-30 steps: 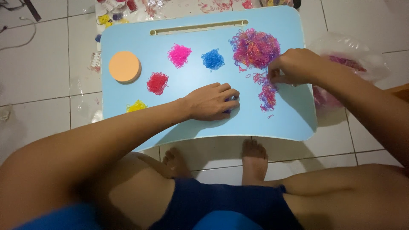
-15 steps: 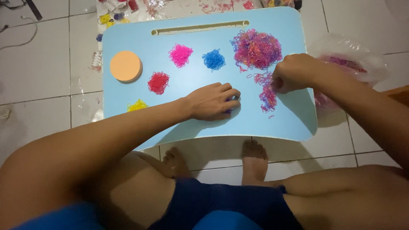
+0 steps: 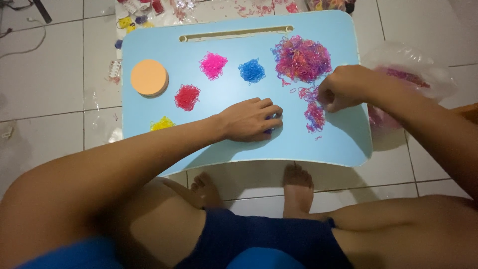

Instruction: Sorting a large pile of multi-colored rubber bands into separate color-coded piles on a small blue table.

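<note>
Right hand (image 3: pixel 342 87) curled shut, fingertips pinching at loose pink-purple bands (image 3: pixel 313 113) spilled at 6 o'clock of the mixed pile (image 3: pixel 301 57); whether a band is actually held, cannot tell. Left hand (image 3: pixel 250 119) flat, fingers closed over a small purple clump (image 3: pixel 269 130), mostly hidden. Sorted piles on the light blue bench (image 3: pixel 224 144): blue (image 3: pixel 251 70) and pink (image 3: pixel 213 65) toward 12 o'clock of the left hand, red (image 3: pixel 187 96) at 10, yellow (image 3: pixel 162 123) at 9. Risks, judged: wrist brushing the mixed pile and scattering bands; several tangled bands lifting together; stray bands near the bench's near edge rolling onto the floor tiles (image 3: pixel 45 74).
</note>
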